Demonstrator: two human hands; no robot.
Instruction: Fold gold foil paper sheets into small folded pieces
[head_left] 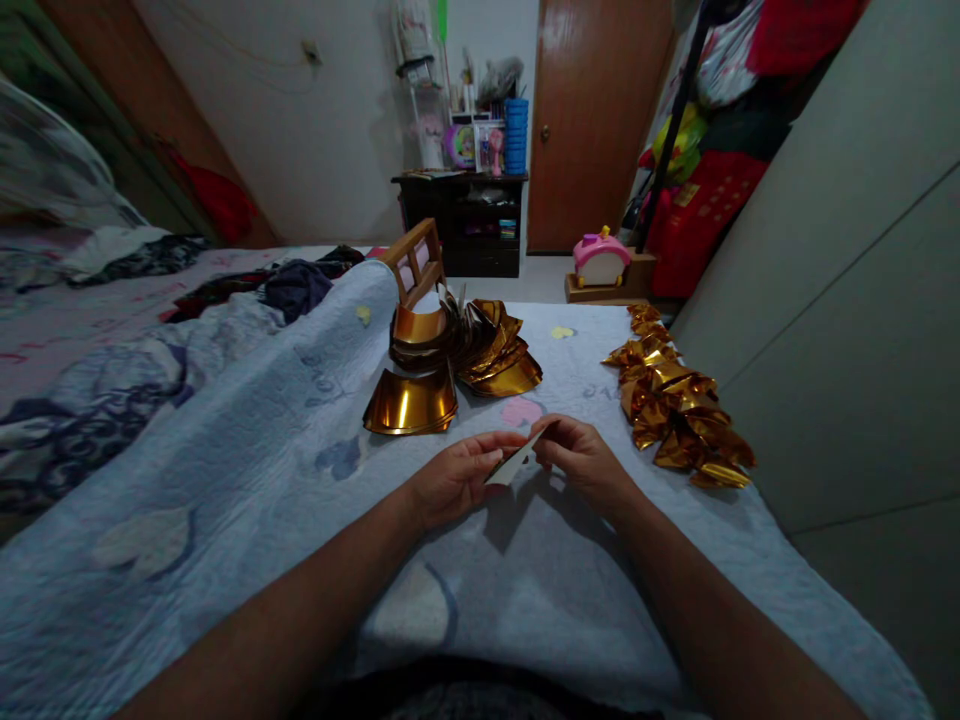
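A small piece of card or paper (514, 464), pale on the side facing me, is held between my two hands above the bed. My left hand (461, 475) grips its left edge, thumb on top. My right hand (581, 455) pinches its upper right end between thumb and fingers. Just beyond my hands lie several curved gold foil sheets (411, 402) in fanned stacks; another gold stack (499, 350) sits to their right. Along the bed's right side runs a row of folded, crumpled-looking gold foil pieces (675, 400).
A light blue patterned quilt (300, 530) covers the bed, with a wooden frame part (412, 262) at its far left corner. Clothes (300, 285) lie on the left. Beyond are a dark cabinet (461, 230), a door (592, 120) and a pink toy (601, 260). A pale cupboard (847, 300) stands close on the right.
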